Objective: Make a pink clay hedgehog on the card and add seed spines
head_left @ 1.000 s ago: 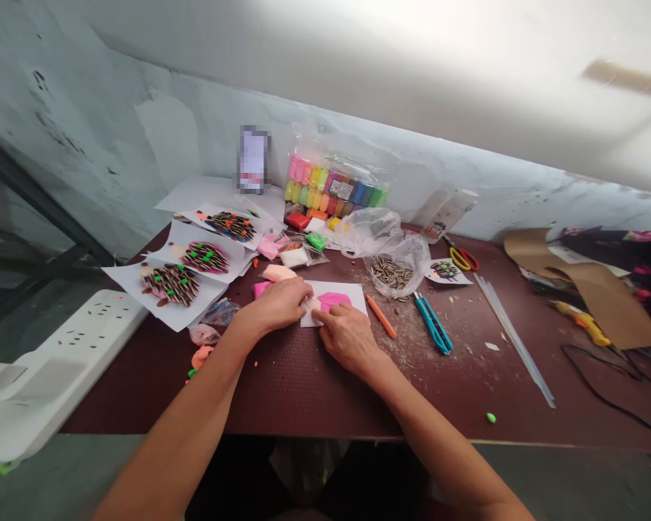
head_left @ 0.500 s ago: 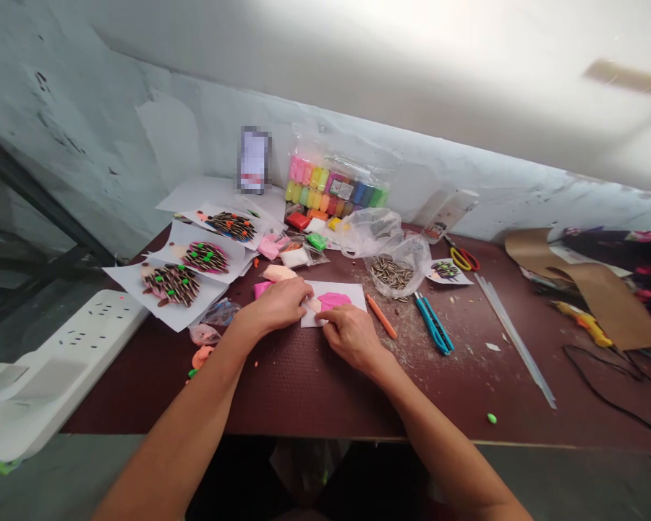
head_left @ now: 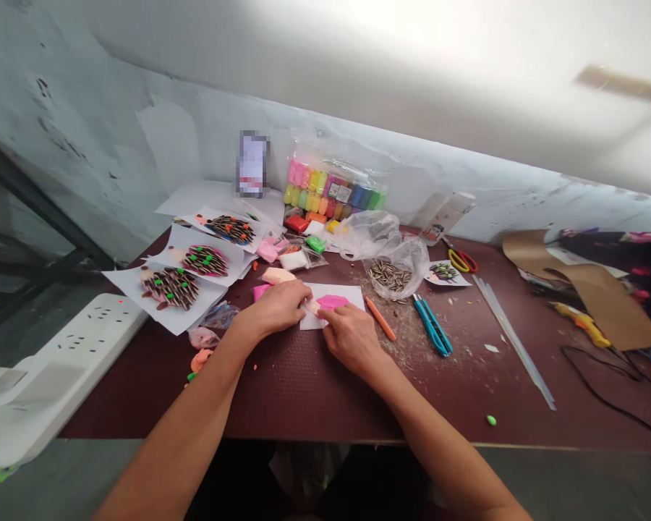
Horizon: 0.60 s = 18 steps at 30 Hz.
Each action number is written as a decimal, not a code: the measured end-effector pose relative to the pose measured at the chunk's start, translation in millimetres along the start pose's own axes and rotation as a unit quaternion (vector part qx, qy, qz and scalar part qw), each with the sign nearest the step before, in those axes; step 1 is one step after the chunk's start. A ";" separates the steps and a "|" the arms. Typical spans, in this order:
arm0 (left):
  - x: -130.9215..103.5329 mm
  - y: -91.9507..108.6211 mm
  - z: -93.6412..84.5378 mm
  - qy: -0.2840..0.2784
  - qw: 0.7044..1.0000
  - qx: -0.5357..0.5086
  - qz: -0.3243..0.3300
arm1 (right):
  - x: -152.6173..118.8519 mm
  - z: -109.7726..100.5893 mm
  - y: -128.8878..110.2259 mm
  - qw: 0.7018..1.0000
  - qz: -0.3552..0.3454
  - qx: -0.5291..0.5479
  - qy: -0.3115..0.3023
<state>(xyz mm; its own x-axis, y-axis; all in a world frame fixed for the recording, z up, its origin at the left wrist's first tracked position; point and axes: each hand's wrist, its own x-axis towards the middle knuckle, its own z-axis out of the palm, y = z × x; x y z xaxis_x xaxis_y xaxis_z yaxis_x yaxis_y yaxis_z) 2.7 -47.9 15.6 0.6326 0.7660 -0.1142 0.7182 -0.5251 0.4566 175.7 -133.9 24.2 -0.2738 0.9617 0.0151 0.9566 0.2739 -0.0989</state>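
Note:
A flattened pink piece of modelling clay [head_left: 333, 301] lies on a small white paper card [head_left: 350, 292]. Joined to its left side is a small peach piece of modelling clay [head_left: 312, 307]. My left hand [head_left: 283, 305] is closed at the card's left edge, fingertips against the peach clay. From the right, my right hand [head_left: 351, 334] bears on the same clay with its index finger, its other fingers curled under. Behind my left hand sits a larger peach clay lump [head_left: 278, 276], with a bright pink lump [head_left: 260, 291] partly hidden beside it.
Spiky hedgehog pictures [head_left: 171, 288] on paper lie at left, near a power strip [head_left: 87, 347]. Behind are clay packs [head_left: 333, 189] and a plastic bag of brown seed-like pieces [head_left: 393, 275]. At right lie an orange tool [head_left: 380, 318], a blue cutter [head_left: 432, 327], scissors [head_left: 462, 260] and glue sticks [head_left: 515, 344].
My right index finger has shifted slightly on the peach clay, drawing in a little. My left hand stays almost where it was. The whole view has tilted a touch.

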 end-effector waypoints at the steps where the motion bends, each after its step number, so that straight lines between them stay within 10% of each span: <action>1: 0.0 -0.3 0.3 0.003 1.000 -0.004 0.000 | -0.6 0.3 -2.3 1.000 -0.012 -0.015 -0.008; 18: 0.2 -5.2 1.8 0.009 1.000 -0.020 0.001 | -5.7 1.5 -16.4 0.996 -0.017 -0.039 -0.073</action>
<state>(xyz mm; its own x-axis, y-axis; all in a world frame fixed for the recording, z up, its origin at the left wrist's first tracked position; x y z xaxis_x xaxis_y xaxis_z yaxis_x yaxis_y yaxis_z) -0.4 -45.7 11.5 0.6293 0.7710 -0.0977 0.7040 -0.5122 0.4919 161.4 -143.9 24.2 -0.3117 0.9415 -0.1284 0.9500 0.3113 -0.0238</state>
